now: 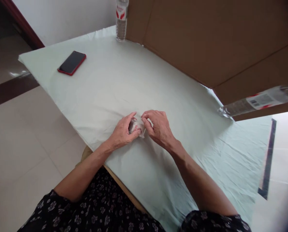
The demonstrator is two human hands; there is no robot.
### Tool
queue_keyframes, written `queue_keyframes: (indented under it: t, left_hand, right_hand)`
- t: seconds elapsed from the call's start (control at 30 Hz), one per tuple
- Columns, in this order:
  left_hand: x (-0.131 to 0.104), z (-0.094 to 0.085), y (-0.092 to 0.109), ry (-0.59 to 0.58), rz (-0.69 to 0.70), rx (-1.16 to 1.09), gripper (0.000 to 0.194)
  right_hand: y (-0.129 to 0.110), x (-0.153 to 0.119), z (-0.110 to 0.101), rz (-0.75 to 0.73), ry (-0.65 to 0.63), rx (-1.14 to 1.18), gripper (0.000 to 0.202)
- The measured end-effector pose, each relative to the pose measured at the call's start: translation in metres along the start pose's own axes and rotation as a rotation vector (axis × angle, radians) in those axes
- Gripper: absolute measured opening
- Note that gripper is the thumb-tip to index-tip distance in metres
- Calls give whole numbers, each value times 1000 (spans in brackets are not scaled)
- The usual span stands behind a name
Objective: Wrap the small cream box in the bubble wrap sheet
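Note:
A small clear plastic packet (pixel 135 126) with whitish and reddish parts is between my two hands, low over the cloth near the front edge. My left hand (pixel 123 131) curls around its left side, thumb below and fingers above, and holds it. Fingers of my right hand (pixel 157 125) are pinched together at the packet's upper right edge. Whether a bit of the clear film is between those fingertips is too small to make out. What the packet contains is partly hidden by my left fingers.
A pale green cloth (pixel 105 83) covers the table. A phone in a red case (pixel 72 62) lies at the far left. Cardboard panels (pixel 206 38) stand along the back and right, with one water bottle (pixel 121 22) at the far end and another bottle (pixel 260 100) at right.

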State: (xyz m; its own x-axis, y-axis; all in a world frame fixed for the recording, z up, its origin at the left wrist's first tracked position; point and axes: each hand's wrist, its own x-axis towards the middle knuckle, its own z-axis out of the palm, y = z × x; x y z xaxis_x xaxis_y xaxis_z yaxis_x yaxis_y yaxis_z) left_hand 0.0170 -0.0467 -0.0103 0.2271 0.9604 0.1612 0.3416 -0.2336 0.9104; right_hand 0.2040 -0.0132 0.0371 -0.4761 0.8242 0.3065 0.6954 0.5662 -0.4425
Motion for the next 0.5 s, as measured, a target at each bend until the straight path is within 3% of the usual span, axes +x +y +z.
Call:
queue_keyframes:
  t: [0.2,0.5]
  left_hand:
    - [-3,0,1,-41,17,-101,84]
    - [-3,-1,1,-42,44,-200,90]
  right_hand:
    - [12,17,-9,176,24,223,22]
    - [17,42,-7,198,113,410,21]
